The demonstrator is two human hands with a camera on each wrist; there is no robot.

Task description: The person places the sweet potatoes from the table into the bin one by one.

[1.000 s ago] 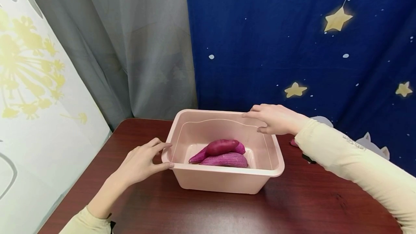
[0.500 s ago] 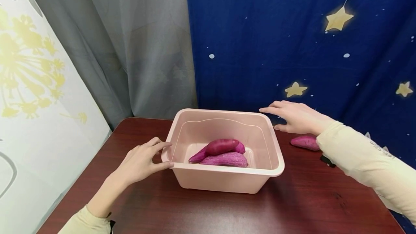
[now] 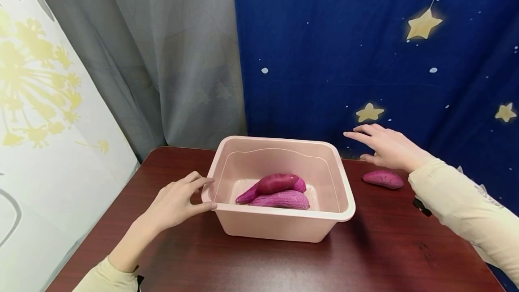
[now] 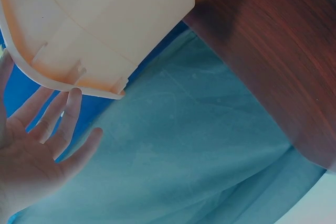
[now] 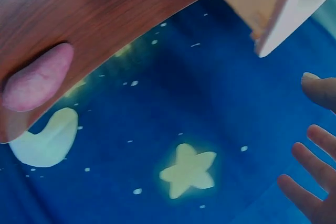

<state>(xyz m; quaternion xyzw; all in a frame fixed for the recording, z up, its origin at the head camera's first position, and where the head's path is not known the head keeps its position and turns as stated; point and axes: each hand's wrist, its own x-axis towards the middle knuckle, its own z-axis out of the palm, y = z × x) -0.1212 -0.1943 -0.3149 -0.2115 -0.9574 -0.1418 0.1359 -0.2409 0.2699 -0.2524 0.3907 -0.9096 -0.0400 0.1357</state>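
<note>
A pale pink plastic basin (image 3: 275, 226) stands in the middle of the table. Inside lie purple sweet potatoes: a smooth reddish one (image 3: 277, 184) on top, a ridged one (image 3: 284, 199) in front, and another (image 3: 246, 195) partly hidden beneath. My left hand (image 3: 176, 202) touches the basin's left rim with thumb and fingertips. In the left wrist view, its loosely extended fingers (image 4: 67, 124) meet the rim. My right hand (image 3: 387, 148) hovers beyond the basin's right side, fingers spread and holding nothing. Below it, one more sweet potato (image 3: 383, 179) rests on the table.
The dark red wooden table (image 3: 243, 265) has its back edge against a blue star-patterned curtain (image 3: 324, 57) and a grey curtain (image 3: 194, 57). A white panel with yellow flower print (image 3: 52, 170) borders the left side.
My right hand has moved from over the basin's back right corner to the right, away from it. The sweet potato on the table has come into full view. My left hand stays put.
</note>
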